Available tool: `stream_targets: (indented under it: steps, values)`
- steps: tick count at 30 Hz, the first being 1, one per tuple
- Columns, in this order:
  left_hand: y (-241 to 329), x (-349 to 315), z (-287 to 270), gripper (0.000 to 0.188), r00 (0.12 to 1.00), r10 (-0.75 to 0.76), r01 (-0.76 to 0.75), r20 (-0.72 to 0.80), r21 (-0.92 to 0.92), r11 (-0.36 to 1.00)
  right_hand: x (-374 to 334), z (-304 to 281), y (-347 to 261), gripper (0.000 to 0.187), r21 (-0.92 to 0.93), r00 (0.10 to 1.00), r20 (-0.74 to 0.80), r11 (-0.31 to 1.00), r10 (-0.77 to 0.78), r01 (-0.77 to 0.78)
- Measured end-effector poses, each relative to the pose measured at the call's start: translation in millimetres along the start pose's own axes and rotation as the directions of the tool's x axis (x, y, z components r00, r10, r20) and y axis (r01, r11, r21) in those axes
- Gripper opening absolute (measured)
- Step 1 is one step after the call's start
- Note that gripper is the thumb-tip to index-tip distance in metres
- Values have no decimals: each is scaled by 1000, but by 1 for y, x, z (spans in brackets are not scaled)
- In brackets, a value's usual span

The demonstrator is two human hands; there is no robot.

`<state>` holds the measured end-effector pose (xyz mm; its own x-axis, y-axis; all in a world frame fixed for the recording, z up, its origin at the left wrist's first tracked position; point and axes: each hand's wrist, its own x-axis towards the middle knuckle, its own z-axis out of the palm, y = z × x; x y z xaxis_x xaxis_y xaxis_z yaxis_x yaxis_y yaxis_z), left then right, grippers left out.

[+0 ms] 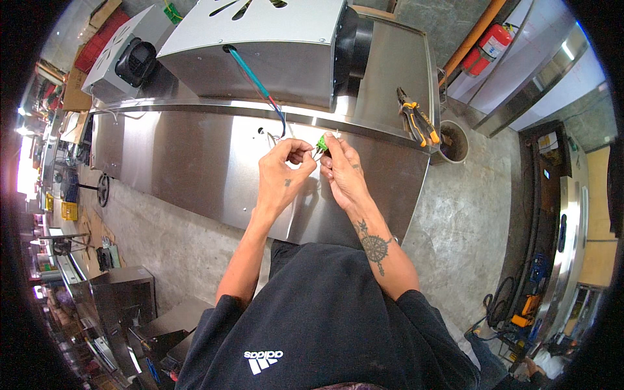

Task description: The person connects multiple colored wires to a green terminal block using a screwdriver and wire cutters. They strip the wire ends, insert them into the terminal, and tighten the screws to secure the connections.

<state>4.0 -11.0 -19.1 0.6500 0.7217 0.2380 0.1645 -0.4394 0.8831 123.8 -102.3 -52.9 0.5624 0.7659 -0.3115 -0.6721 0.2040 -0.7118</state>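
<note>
At the far left, a smaller metal box (112, 60) with a black fan (136, 62) stands beside a larger metal box (250, 71), from which a teal cable (251, 73) runs down toward the steel counter (175, 143); nearer, the left of the two hands (284, 172) has its fingertips drawn together by thin wires, though whether it grips one I cannot tell. Just to its right, the right hand (344, 170) pinches a green connector (321, 143) above the counter's middle; farther right, orange-and-black pliers (418, 122) lie near the counter's right end; beyond stands a bucket (463, 144).
</note>
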Motion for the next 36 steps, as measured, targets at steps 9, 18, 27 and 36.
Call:
stream_targets:
  steps: [9,18,27,36]
  values:
    - [2,1,2,15,998,-64,64,4,-25,998,-1,-1,-2,34,-193,998,0,979,-67,66]
    - [-9,4,3,31,967,-235,253,93,-338,906,5,-3,-13,38,-513,950,113,802,-291,306]
    - [-4,8,-1,38,943,-272,323,194,-328,888,1,-1,-26,35,-546,974,114,807,-195,225]
    - [-5,10,-7,47,916,-256,367,311,-386,846,5,-9,-24,33,-523,976,170,827,-134,205]
